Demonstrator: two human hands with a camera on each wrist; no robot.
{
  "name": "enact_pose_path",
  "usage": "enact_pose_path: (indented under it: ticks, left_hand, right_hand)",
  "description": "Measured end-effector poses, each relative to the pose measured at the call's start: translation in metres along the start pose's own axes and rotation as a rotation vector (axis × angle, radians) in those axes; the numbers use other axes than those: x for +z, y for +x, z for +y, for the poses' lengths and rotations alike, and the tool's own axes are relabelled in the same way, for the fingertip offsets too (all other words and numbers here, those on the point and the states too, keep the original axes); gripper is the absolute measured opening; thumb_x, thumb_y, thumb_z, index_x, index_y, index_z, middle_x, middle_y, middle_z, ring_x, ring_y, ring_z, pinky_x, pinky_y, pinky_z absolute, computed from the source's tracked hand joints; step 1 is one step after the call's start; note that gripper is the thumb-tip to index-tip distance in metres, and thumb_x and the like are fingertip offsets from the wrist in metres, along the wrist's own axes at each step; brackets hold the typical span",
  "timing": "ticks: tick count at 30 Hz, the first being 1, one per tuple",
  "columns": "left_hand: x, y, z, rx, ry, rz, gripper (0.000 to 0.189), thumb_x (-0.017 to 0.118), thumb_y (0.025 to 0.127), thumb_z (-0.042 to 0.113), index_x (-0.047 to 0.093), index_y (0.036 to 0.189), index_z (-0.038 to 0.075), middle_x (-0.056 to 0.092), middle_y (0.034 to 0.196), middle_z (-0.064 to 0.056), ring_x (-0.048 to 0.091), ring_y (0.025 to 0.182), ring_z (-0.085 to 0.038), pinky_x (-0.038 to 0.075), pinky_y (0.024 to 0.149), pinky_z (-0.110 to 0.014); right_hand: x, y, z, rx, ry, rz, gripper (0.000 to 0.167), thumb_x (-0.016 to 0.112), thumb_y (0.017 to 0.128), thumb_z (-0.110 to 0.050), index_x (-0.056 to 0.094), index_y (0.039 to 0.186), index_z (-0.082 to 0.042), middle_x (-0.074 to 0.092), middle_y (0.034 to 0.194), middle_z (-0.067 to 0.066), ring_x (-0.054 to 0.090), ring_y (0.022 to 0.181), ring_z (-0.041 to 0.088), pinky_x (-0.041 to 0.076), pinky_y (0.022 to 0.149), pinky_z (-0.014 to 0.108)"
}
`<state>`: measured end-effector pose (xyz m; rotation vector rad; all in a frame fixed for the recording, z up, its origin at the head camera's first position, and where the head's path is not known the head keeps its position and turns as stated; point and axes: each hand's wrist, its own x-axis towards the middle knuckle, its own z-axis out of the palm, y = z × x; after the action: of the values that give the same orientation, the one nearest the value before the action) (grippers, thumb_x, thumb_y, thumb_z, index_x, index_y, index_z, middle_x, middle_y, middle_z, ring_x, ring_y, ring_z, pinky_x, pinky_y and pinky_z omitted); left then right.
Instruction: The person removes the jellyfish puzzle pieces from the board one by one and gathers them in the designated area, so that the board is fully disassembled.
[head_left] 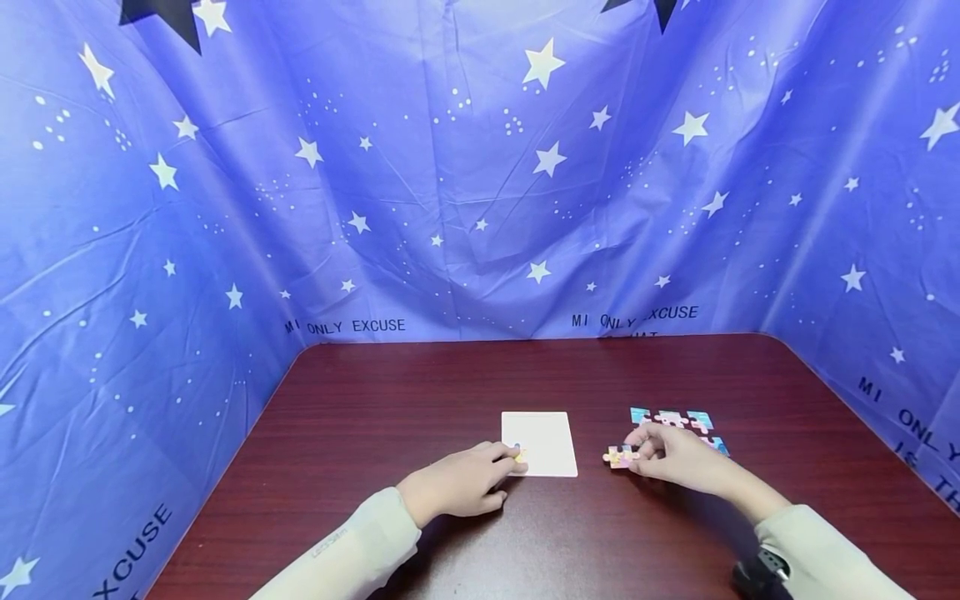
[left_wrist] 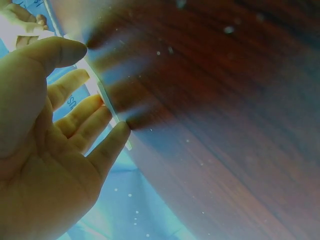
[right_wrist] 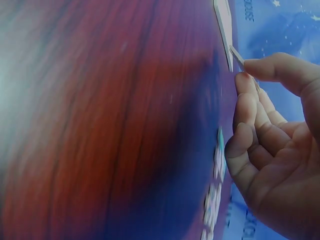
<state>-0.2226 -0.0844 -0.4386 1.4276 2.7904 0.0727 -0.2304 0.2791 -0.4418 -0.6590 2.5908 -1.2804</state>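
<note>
A white square board (head_left: 543, 442) lies flat on the table. At its left edge a small puzzle piece (head_left: 519, 456), yellow and blue, shows partly beneath the fingertips of my left hand (head_left: 461, 482). Those fingers are extended and touch the board's side, as the left wrist view also shows. Between thumb and fingers my right hand (head_left: 686, 460) pinches a yellow and pink puzzle piece (head_left: 618, 457), held just right of the board. In the right wrist view that piece is seen edge-on. Several puzzle pieces (head_left: 670, 418) in blue and pink lie behind the right hand, which partly hides them.
The dark red wooden table (head_left: 405, 383) has rounded far corners. A blue curtain (head_left: 480, 167) with white stars and lettering hangs around its back and sides. A black band (head_left: 761, 575) is at the right wrist.
</note>
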Motion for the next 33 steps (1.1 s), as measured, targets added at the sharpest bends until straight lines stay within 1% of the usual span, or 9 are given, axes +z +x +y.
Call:
enact_pose_path:
  ticks: [2, 4, 7, 11, 16, 22, 28, 33]
  left_hand:
    - [0.000, 0.000, 0.000, -0.002, -0.003, -0.001, 0.044, 0.066, 0.094, 0.020, 0.059, 0.137, 0.016, 0.050, 0.146, -0.003, 0.049, 0.130, -0.016, 0.041, 0.104, -0.024]
    - [0.000, 0.000, 0.000, -0.003, -0.005, -0.001, 0.044, 0.066, 0.094, 0.020, 0.059, 0.137, 0.016, 0.049, 0.146, -0.003, 0.048, 0.130, -0.016, 0.041, 0.105, -0.024]
    - [0.000, 0.000, 0.000, -0.003, -0.007, -0.001, 0.043, 0.066, 0.094, 0.019, 0.059, 0.136, 0.016, 0.049, 0.146, -0.003, 0.048, 0.130, -0.016, 0.040, 0.105, -0.024]
    - [0.000, 0.000, 0.000, -0.004, -0.010, -0.002, 0.043, 0.066, 0.094, 0.019, 0.059, 0.136, 0.017, 0.049, 0.146, -0.003, 0.048, 0.131, -0.016, 0.040, 0.106, -0.024]
    - [0.001, 0.000, -0.001, 0.000, -0.013, -0.006, 0.043, 0.065, 0.094, 0.019, 0.059, 0.137, 0.016, 0.049, 0.146, -0.004, 0.048, 0.131, -0.017, 0.039, 0.106, -0.024]
    - [0.001, 0.001, -0.002, 0.004, -0.020, -0.010, 0.044, 0.065, 0.095, 0.019, 0.058, 0.138, 0.015, 0.049, 0.147, -0.004, 0.048, 0.131, -0.017, 0.039, 0.106, -0.024]
    - [0.002, 0.001, -0.002, 0.007, -0.014, -0.006, 0.044, 0.065, 0.094, 0.019, 0.058, 0.138, 0.015, 0.049, 0.147, -0.004, 0.048, 0.132, -0.017, 0.039, 0.107, -0.025]
    - [0.002, 0.001, -0.001, 0.008, -0.006, -0.007, 0.043, 0.064, 0.095, 0.019, 0.058, 0.138, 0.015, 0.049, 0.146, -0.005, 0.048, 0.132, -0.018, 0.038, 0.107, -0.025]
  right_hand:
    - [-0.006, -0.007, 0.003, -0.002, -0.021, 0.019, 0.029, 0.072, 0.085, -0.009, 0.061, 0.110, 0.003, 0.066, 0.079, -0.001, 0.060, 0.061, 0.010, 0.048, 0.058, 0.025]
    - [-0.012, -0.015, 0.006, 0.013, -0.037, 0.041, 0.031, 0.072, 0.085, -0.010, 0.062, 0.111, 0.004, 0.066, 0.079, -0.003, 0.060, 0.061, 0.009, 0.048, 0.059, 0.025]
    - [-0.020, -0.026, 0.009, 0.030, -0.116, 0.087, 0.030, 0.073, 0.084, -0.012, 0.063, 0.109, 0.001, 0.065, 0.079, -0.007, 0.058, 0.064, 0.005, 0.046, 0.061, 0.024]
    - [-0.029, -0.040, 0.015, 0.056, -0.183, 0.123, 0.029, 0.074, 0.084, -0.014, 0.064, 0.108, -0.002, 0.065, 0.079, -0.010, 0.056, 0.065, 0.002, 0.044, 0.062, 0.024]
    - [-0.036, -0.052, 0.020, 0.091, -0.198, 0.135, 0.031, 0.074, 0.086, -0.015, 0.064, 0.111, -0.001, 0.065, 0.080, -0.009, 0.055, 0.066, 0.002, 0.044, 0.061, 0.025]
    - [-0.040, -0.059, 0.025, 0.126, -0.239, 0.165, 0.031, 0.075, 0.085, -0.017, 0.065, 0.110, -0.003, 0.063, 0.080, -0.009, 0.055, 0.069, 0.001, 0.043, 0.061, 0.024]
    - [-0.041, -0.060, 0.029, 0.117, -0.286, 0.169, 0.027, 0.075, 0.084, -0.018, 0.066, 0.107, -0.008, 0.063, 0.079, -0.012, 0.054, 0.068, 0.001, 0.042, 0.062, 0.024]
    - [-0.041, -0.061, 0.032, 0.104, -0.347, 0.184, 0.024, 0.077, 0.082, -0.019, 0.068, 0.103, -0.012, 0.062, 0.079, -0.013, 0.053, 0.070, -0.002, 0.042, 0.063, 0.024]
